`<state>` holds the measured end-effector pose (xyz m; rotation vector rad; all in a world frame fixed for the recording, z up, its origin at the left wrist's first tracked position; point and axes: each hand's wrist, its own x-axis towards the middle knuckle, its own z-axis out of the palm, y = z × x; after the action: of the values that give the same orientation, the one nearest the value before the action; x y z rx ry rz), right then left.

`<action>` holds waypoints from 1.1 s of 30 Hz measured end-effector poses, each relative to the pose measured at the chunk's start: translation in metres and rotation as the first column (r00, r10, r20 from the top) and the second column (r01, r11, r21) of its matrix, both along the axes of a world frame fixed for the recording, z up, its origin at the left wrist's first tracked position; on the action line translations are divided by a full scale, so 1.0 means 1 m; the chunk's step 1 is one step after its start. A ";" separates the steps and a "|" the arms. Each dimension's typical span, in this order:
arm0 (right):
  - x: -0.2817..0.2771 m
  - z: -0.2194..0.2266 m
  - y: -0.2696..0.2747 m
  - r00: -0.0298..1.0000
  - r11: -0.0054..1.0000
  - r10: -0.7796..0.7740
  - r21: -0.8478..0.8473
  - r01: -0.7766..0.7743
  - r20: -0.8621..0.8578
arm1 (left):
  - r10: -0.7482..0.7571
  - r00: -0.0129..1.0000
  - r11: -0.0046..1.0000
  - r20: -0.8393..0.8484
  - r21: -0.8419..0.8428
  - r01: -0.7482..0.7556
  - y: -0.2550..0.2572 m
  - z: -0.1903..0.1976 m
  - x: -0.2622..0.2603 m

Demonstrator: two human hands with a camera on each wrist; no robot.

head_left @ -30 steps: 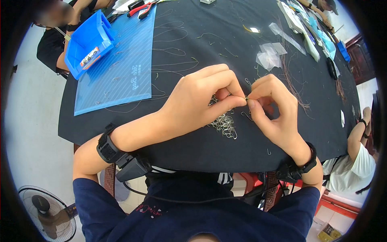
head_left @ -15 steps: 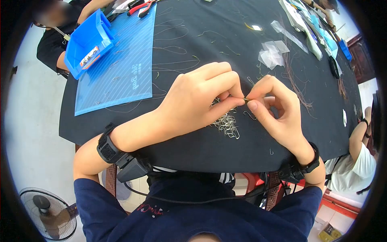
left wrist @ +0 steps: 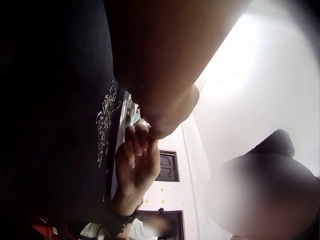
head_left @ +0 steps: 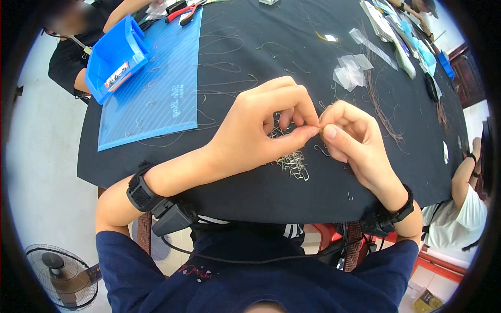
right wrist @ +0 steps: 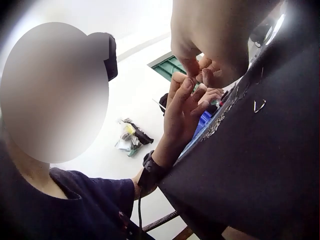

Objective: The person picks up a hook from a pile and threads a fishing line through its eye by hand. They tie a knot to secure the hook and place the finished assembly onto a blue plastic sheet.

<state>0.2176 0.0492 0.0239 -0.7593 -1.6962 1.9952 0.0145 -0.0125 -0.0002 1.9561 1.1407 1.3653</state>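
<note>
In the head view, my left hand [head_left: 261, 122] and right hand [head_left: 360, 143] meet fingertip to fingertip above the dark table. Thumb and forefinger of each pinch a tiny yellow-green thing [head_left: 320, 129], mostly hidden; I cannot tell its kind. The other left fingers are loosely bent, while those of the right curl in behind its thumb. Below and partly behind the left hand lies a pile of silvery fish hooks [head_left: 295, 167], with greenish bits among them. One loose hook [head_left: 322, 150] lies beneath the right hand, another [head_left: 350, 196] nearer the front edge.
A blue file bag [head_left: 148, 115] with fine lines along it lies at left, a blue bin [head_left: 117, 57] on it. Red-handled pliers [head_left: 182, 12] lie behind. Clear plastic pieces [head_left: 350, 73] and reddish-brown strands [head_left: 378, 107] are at right. Other people sit around the table.
The right hand has turned: its thumb now lies across the front and its fingers are more curled. The left fingers have spread from its thumb, with both fingertip pinches still together.
</note>
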 end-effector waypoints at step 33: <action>-0.005 -0.017 -0.010 0.939 0.985 0.103 -0.100 -0.143 -0.328 | -0.265 0.663 0.836 0.700 -0.175 0.519 0.001 -0.007 0.006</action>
<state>0.2129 0.0391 0.0069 -0.3440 -1.4718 2.1853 0.0208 -0.0119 -0.0074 1.1885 0.5144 1.3063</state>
